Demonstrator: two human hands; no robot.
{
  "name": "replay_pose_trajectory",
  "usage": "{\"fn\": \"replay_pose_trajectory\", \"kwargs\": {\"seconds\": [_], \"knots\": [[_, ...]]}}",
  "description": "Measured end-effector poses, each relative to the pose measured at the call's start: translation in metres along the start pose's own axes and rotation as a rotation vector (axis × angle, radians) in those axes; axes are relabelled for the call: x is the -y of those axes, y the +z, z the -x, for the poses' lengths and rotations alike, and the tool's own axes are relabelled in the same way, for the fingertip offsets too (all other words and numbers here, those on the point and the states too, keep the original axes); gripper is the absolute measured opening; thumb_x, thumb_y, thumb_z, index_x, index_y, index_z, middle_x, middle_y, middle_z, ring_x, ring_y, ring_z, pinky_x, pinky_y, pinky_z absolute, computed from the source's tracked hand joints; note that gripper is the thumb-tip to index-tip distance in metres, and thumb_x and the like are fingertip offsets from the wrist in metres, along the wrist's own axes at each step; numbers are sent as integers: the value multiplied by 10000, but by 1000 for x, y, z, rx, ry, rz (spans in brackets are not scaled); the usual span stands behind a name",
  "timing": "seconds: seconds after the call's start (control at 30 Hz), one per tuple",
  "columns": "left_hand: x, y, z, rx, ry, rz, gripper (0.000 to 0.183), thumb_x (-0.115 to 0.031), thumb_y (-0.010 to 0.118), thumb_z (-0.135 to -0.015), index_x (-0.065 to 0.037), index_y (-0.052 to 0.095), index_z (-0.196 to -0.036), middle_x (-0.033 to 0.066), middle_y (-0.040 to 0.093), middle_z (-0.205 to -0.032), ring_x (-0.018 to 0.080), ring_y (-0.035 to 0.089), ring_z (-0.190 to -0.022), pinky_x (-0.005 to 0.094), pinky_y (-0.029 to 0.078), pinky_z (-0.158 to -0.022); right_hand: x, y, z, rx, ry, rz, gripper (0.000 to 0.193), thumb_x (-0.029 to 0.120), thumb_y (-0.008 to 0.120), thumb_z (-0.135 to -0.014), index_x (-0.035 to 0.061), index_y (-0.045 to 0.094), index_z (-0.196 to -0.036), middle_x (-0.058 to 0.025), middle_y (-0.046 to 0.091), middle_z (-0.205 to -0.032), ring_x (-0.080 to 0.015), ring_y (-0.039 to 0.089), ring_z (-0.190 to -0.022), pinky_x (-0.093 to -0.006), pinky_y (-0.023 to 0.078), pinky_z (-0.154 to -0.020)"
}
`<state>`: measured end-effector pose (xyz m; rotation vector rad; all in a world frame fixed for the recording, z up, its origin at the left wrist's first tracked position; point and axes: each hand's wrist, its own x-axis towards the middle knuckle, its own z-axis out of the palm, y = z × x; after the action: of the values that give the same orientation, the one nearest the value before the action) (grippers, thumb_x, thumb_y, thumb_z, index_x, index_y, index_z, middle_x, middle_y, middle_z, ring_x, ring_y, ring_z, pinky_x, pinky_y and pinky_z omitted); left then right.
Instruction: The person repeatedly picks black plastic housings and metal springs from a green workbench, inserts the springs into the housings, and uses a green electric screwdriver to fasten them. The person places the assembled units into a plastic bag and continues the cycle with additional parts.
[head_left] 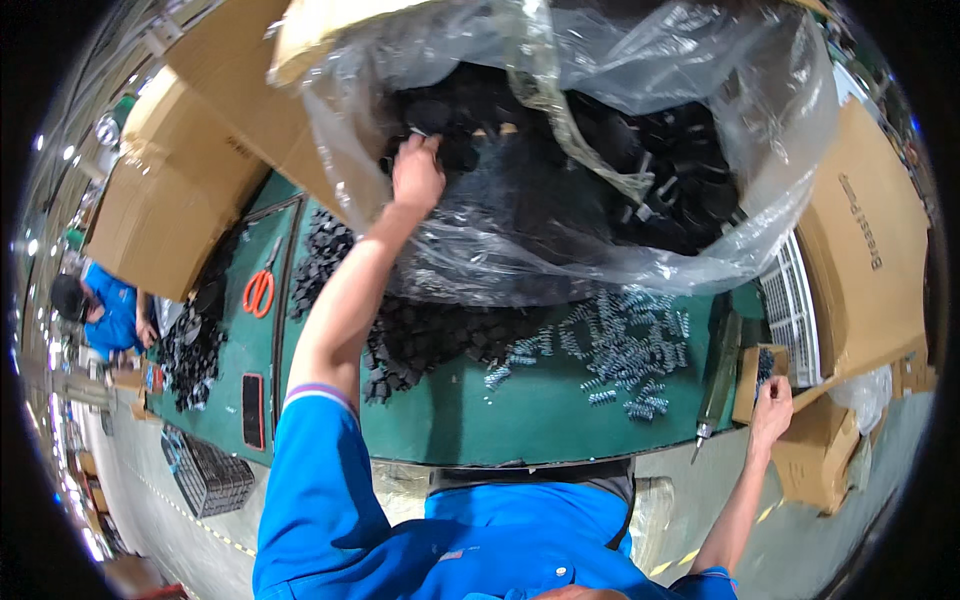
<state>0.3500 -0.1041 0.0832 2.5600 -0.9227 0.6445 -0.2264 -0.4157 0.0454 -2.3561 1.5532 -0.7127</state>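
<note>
My left hand (418,178) reaches over the near edge of a clear plastic bag (480,255), its fingers closed on one of the black plastic parts (430,112) heaped inside. Off to the right, my right hand (772,408) is at the near edge of a small cardboard box (747,385) holding small dark pieces. Its fingertips are pinched together, and what they hold, if anything, is too small to make out. Beside that box lies a power screwdriver (718,385), its bit pointing toward me over the table edge.
On the green table (480,420) lie metal springs (625,345), small black pieces (430,340), orange-handled scissors (260,285) and a phone (253,410). Large cardboard cartons (870,240) stand around. A co-worker in blue (110,310) is at far left. A black crate (205,475) sits on the floor.
</note>
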Motion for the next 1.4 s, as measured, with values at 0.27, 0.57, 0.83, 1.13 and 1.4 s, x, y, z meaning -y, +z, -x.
{"fn": "replay_pose_trajectory", "kwargs": {"seconds": [0.27, 0.57, 0.83, 1.13, 1.4], "knots": [[0, 52, -51, 407, 295, -679, 237, -140, 539, -910, -66, 682, -1085, 131, 603, -1192, 303, 595, -1060, 445, 517, -854, -15, -43, 52, -196, 377, -987, 100, 70, 667, -907, 45, 676, -1003, -35, 666, -822, -91, 596, -648, -228, 474, -580], [-29, -47, -7, 48, 428, -503, 356, -250, 631, -906, -75, 616, -1216, 84, 631, -1206, 305, 574, -1103, 447, 453, -871, 7, -23, 202, 124, 1014, -1468, 79, 132, 653, -923, 65, 650, -964, -50, 647, -801, -154, 581, -603, -276, 457, -546], [-145, -146, 187, 906, -449, 1031, 249, -76, 728, -804, 36, 688, -1023, 35, 695, -914, 113, 622, -816, 281, 500, -773, 25, -8, 205, 140, 1125, -1556, 97, 164, 672, -915, 82, 639, -956, -29, 607, -808, -148, 542, -650, -280, 418, -577], [-178, -118, 300, 1048, -616, 1096, 312, -220, 713, -898, 57, 656, -1031, 89, 694, -868, 171, 661, -720, 300, 523, -604, 33, -6, 199, 145, 1144, -1593, 106, 183, 675, -911, 99, 633, -961, -14, 586, -815, -134, 523, -683, -275, 409, -597], [-183, -159, 266, 652, 107, 234, 493, -443, 741, -825, -9, 650, -1040, 138, 639, -868, 327, 652, -789, 410, 515, -657, 23, 0, 203, 134, 1176, -1634, 105, 179, 669, -913, 95, 633, -963, -17, 596, -816, -128, 523, -673, -272, 411, -593]]}}
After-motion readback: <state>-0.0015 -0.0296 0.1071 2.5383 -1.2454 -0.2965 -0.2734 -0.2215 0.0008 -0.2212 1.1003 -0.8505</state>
